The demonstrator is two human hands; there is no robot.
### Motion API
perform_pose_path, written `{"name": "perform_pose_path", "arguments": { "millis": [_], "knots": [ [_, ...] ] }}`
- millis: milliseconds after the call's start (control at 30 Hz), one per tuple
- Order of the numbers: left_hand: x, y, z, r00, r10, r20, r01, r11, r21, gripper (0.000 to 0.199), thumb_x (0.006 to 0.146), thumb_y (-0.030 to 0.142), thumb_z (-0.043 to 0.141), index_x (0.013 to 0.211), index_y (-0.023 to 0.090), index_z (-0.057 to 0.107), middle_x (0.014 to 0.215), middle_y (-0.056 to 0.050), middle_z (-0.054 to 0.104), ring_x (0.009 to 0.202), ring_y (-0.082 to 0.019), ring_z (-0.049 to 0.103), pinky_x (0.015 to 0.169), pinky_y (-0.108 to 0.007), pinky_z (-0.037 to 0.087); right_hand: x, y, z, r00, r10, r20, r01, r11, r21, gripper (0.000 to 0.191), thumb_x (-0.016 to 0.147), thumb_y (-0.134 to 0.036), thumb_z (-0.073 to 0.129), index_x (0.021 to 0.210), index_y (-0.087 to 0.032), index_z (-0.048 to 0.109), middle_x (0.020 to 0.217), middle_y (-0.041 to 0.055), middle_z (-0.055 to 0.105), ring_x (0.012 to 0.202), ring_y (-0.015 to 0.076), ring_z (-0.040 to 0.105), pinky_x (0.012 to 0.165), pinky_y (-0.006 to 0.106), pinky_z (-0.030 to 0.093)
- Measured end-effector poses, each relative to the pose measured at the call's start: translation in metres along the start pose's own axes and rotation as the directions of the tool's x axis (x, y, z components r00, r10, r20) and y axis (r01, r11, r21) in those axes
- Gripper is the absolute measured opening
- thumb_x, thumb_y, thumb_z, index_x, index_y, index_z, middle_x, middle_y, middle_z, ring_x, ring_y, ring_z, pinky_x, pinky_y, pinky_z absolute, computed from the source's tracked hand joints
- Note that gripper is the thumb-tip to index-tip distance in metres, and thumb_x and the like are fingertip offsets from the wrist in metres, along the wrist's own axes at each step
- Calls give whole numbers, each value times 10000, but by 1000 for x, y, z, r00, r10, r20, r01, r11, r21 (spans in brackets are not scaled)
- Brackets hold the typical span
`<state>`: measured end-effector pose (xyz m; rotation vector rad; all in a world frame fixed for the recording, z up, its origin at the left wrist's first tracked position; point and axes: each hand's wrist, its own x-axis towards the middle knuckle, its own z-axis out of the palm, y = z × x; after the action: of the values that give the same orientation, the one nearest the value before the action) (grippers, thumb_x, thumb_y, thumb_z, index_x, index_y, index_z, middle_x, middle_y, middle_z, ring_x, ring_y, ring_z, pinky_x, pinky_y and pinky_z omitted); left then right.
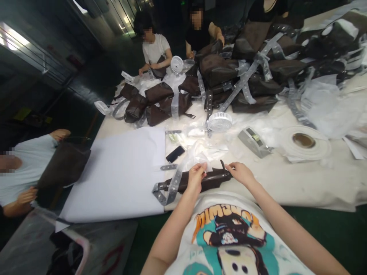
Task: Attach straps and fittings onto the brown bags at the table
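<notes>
A dark brown leather-like bag (pixel 213 178) lies lengthwise on the table right in front of me. Its strap (pixel 174 183), wrapped in clear plastic, loops out at the left end. My left hand (pixel 197 176) is over the middle of the bag, thumb and fingers pinched on a small piece of thin white wrapping (pixel 204 172). At the bag's right end, my right hand (pixel 241 172) has its fingertips closed at a short dark strap end (pixel 222 164) that sticks up. Thin clear plastic film (pixel 197 152) lies just behind the bag.
Behind are a black phone (pixel 175 154), a white fan (pixel 219 122), a grey tape dispenser (pixel 255 142) and a large white roll (pixel 304 143). White sheeting (pixel 129 175) covers the left. Brown bags (pixel 218 70) pile up at the back. Co-workers handle bags across and at left.
</notes>
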<state>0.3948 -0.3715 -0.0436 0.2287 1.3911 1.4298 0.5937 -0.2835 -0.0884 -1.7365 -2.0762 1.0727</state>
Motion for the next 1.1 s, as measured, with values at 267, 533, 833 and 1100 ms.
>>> {"name": "perform_pose_path", "arguments": {
  "millis": [267, 533, 833, 1100],
  "knots": [
    [61, -17, 19, 942, -324, -89, 288, 914, -284, 323, 674, 300, 896, 728, 141, 619, 565, 46, 559, 460, -38, 502, 419, -120, 399, 5, -3, 32, 991, -132, 12, 119, 926, 358, 322, 792, -501, 593, 782, -212, 735, 872, 65, 779, 894, 282, 705, 897, 367, 488],
    [78, -33, 23, 924, -363, -121, 304, 888, -345, 242, 809, 262, 793, 748, 134, 598, 569, 43, 543, 451, -35, 508, 417, -105, 427, 0, -4, 33, 974, -228, 7, 206, 892, 403, 270, 832, -449, 565, 784, -216, 693, 852, 40, 749, 813, 243, 673, 810, 337, 494],
    [70, -39, 19, 957, -282, -73, 254, 931, -262, 267, 764, 276, 830, 732, 129, 609, 568, 41, 546, 475, -38, 505, 435, -113, 414, 1, -5, 35, 971, -239, 10, 221, 911, 348, 232, 854, -403, 549, 791, -226, 684, 882, 38, 751, 873, 239, 684, 877, 344, 476],
    [56, -42, 17, 995, -103, 5, 103, 995, 13, 391, 585, 430, 909, 681, 132, 674, 570, 38, 580, 509, -48, 471, 516, -182, 393, -1, -7, 38, 974, -218, -64, 227, 927, 300, 241, 842, -411, 548, 791, -232, 701, 888, 42, 759, 872, 254, 690, 852, 364, 489]
  ]
}}
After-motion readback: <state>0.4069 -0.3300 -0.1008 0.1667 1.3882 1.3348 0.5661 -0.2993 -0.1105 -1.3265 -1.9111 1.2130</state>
